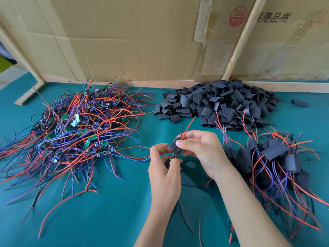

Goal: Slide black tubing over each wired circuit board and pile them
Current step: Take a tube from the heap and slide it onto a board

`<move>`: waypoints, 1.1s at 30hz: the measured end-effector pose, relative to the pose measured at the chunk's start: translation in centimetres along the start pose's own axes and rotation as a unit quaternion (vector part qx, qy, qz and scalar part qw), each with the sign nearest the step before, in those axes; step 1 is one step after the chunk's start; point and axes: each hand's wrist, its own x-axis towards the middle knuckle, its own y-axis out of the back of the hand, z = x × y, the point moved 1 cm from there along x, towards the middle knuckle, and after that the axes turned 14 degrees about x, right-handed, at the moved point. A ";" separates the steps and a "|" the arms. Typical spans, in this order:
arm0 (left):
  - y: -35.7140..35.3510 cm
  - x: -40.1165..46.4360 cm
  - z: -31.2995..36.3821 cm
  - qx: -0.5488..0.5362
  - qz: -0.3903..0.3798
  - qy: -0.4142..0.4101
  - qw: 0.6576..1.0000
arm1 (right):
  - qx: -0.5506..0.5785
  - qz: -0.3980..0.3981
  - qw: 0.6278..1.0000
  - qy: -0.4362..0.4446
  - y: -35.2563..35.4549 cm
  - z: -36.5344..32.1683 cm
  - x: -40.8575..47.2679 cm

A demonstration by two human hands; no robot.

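Observation:
Above the table's middle, my left hand [164, 166] grips a small wired circuit board [168, 162], mostly hidden by the fingers. My right hand [199, 148] pinches a piece of black tubing [175, 146] just above the board. The board's red and black wires run through the tubing and stick out past its upper end [188, 125]. A tangled heap of bare wired boards [76, 125] lies at the left. Loose black tubing pieces [219, 104] are heaped at the back right. Sleeved boards [277, 157] are piled at the right.
The green table cover [106, 211] carries stray red and blue wires near the front. Cardboard sheets [133, 38] and wooden battens [238, 43] wall off the back. One lone tubing piece [300, 103] lies at the far right.

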 end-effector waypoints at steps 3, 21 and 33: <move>-0.1 0.0 0.1 -0.042 -0.009 0.016 0.999 | 0.041 0.030 0.998 0.023 0.6 -0.4 0.2; -0.3 0.4 -0.8 -0.015 0.011 -0.010 1.000 | -0.033 0.066 0.997 0.020 1.2 -0.8 0.2; -0.5 0.3 -1.0 -0.001 -0.004 0.002 1.000 | -0.126 0.057 0.988 0.068 1.5 -1.1 -0.1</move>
